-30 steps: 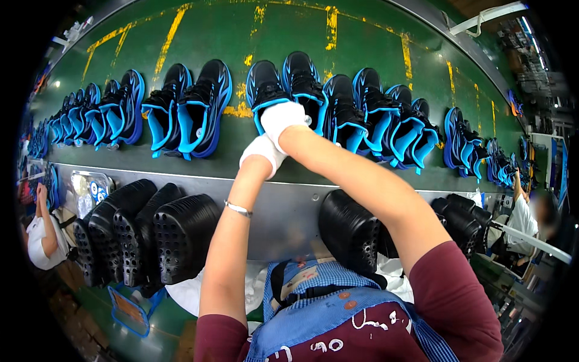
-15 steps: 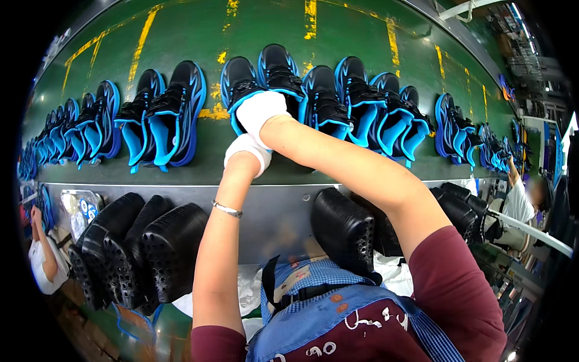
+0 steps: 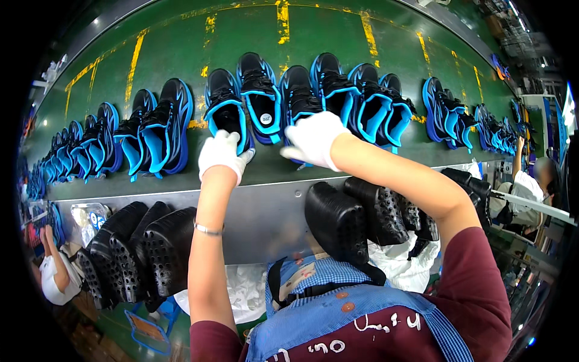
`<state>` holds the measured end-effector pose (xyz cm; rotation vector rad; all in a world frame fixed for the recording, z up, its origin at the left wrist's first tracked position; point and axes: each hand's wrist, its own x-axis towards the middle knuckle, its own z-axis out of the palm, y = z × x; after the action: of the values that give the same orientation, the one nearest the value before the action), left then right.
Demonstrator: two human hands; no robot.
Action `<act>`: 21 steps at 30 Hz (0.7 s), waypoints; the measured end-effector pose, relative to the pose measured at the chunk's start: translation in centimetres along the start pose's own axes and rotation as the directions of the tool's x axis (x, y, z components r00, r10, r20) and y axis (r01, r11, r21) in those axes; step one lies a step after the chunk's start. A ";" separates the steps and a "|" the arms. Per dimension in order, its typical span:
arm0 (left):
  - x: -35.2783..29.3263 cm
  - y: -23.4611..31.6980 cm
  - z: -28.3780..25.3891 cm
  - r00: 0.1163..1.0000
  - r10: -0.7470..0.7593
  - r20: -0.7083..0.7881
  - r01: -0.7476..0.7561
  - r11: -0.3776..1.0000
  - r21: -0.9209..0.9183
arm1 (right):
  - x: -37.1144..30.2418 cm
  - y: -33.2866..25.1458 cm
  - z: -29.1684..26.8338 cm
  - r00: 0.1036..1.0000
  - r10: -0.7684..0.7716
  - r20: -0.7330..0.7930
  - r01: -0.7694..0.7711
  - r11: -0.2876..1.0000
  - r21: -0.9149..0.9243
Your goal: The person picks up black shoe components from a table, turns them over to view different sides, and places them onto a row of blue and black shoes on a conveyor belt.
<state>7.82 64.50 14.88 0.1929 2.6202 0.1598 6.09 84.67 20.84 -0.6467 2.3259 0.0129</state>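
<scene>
Both of my hands wear white gloves. My left hand (image 3: 221, 158) is closed at the heel of a black sneaker (image 3: 224, 84) with bright blue lining. Its fingertips bend over the collar and hide the heel. Beside it stands another black-and-blue sneaker (image 3: 258, 75), its insole with a round pale mark showing. My right hand (image 3: 315, 140) is over the heel of a third sneaker (image 3: 298, 90), with thumb and fingers apart. It covers the back of that shoe, so contact there is hard to make out.
More black-and-blue sneakers (image 3: 172, 108) line the green surface (image 3: 338, 30) on both sides. Black shoe lasts (image 3: 166, 244) and further lasts (image 3: 335, 220) rest on the metal ledge (image 3: 265, 208) nearer me. Other people (image 3: 57, 274) are at far left and far right.
My hands were together at the leftmost sneaker of the middle group and are now apart. My right hand has moved right to the third sneaker. The second sneaker's inside is uncovered.
</scene>
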 end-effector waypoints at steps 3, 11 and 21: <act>-0.9 2.1 -0.9 0.917 0.063 -0.395 -0.147 0.972 -0.184 | -1.7 3.7 4.9 0.998 -0.040 -0.042 0.037 0.998 -0.059; 3.9 5.8 3.7 0.970 0.229 -0.082 -0.239 0.959 -0.153 | -0.9 6.6 7.5 0.972 -0.042 -0.233 0.018 0.994 -0.103; 5.1 10.4 8.6 0.905 0.367 0.215 -0.333 0.926 -0.178 | -9.3 18.8 9.8 0.945 0.164 -0.284 -0.159 0.986 0.041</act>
<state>8.79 76.20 6.53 0.5985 2.2966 0.4131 9.58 107.09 16.28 -0.4719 2.6514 -0.0280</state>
